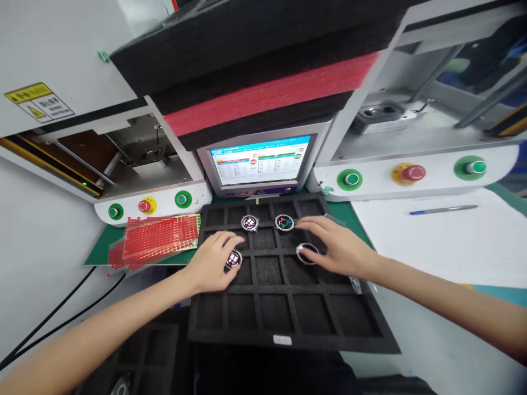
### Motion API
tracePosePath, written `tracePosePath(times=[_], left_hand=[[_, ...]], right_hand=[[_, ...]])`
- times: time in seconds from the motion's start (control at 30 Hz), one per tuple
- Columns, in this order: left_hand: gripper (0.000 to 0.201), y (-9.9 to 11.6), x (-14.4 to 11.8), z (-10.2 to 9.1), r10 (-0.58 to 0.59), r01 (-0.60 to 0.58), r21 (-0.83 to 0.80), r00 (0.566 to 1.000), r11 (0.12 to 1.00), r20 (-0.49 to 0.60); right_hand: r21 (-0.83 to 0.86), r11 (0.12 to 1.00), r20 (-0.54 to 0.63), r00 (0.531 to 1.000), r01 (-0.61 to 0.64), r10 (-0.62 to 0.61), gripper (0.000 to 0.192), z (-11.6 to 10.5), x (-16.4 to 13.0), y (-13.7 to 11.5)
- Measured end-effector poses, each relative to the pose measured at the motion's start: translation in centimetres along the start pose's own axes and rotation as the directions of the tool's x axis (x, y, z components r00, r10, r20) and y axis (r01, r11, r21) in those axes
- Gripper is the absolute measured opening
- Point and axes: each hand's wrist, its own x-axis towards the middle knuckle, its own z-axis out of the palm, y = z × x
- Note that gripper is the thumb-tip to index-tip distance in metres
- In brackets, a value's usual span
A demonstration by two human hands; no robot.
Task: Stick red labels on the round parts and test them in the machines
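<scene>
Several round smartwatch bodies sit in the black foam tray [282, 292]. My left hand [214, 260] curls its thumb and fingers round the edges of a lit watch [233, 259], whose left side is hidden by the hand. My right hand [340, 247] has its fingers apart, with the thumb lying across a dark-faced watch [304, 254]. Its forefinger reaches to the rim of another watch [284, 222], which shows a coloured ring on its screen. Between the hands, farther back, a lit watch [249, 223] shows white digits.
Behind the tray stands a monitor [259, 164] with NG and OK marks. Machines with green buttons [352, 179] and a red stop button [413, 173] flank it. Red sticker sheets [160, 238] lie at left, a pen [444, 209] on white paper at right. Another foam tray [158, 351] is lower left.
</scene>
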Motion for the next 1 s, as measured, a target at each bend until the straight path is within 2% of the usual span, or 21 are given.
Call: tracePosePath(times=[0.13,0.23,0.33,0.5,0.6,0.67,0.73,0.83,0.93,1.0], left_hand=[[0.054,-1.0,4.7,0.4,-0.055,0.056,-0.032,0.998,0.998,0.026],[0.042,-2.4,7.3,0.8,-0.037,0.042,-0.051,0.994,0.998,0.107],[0.029,-3.3,8.5,0.6,-0.034,0.043,-0.052,0.987,0.998,0.155],[0.026,-3.2,8.8,0.2,-0.001,0.010,-0.052,0.984,0.999,0.179],[0.030,-3.6,7.6,-0.6,-0.022,0.026,-0.035,0.991,0.999,0.129],[0.033,-5.0,6.1,-2.2,-0.087,0.088,-0.018,0.995,0.996,0.055],[0.034,-7.8,4.3,-4.5,-0.199,0.199,0.002,0.979,0.980,-0.046],[0.034,-13.7,1.9,-8.5,-0.398,0.413,0.026,0.891,0.910,-0.217],[0.034,-19.9,1.2,-11.4,-0.589,0.634,-0.003,0.718,0.774,-0.370],[0.035,-23.6,1.9,-12.3,-0.674,0.732,-0.012,0.621,0.681,-0.401]], right_hand=[[-0.027,0.986,0.064,0.984,-0.162,0.164,0.045,1.6,3.3,0.4],[-0.036,0.973,0.142,0.963,-0.227,0.230,0.043,2.4,4.8,0.1],[-0.040,0.963,0.206,0.940,-0.268,0.271,0.037,2.2,5.2,-0.2],[-0.058,0.952,0.258,0.916,-0.302,0.306,0.034,1.4,5.9,-0.6],[-0.087,0.947,0.261,0.911,-0.308,0.320,0.031,1.3,6.4,-0.6],[-0.105,0.948,0.261,0.912,-0.300,0.317,0.027,1.3,6.5,-0.5],[-0.123,0.952,0.254,0.918,-0.282,0.305,0.023,1.4,6.4,-0.4],[-0.143,0.960,0.224,0.937,-0.242,0.269,0.021,1.7,5.9,-0.3],[-0.135,0.975,0.197,0.959,-0.178,0.202,0.025,2.1,5.5,0.0],[-0.126,0.984,0.162,0.976,-0.124,0.144,0.031,2.3,5.1,0.2]])
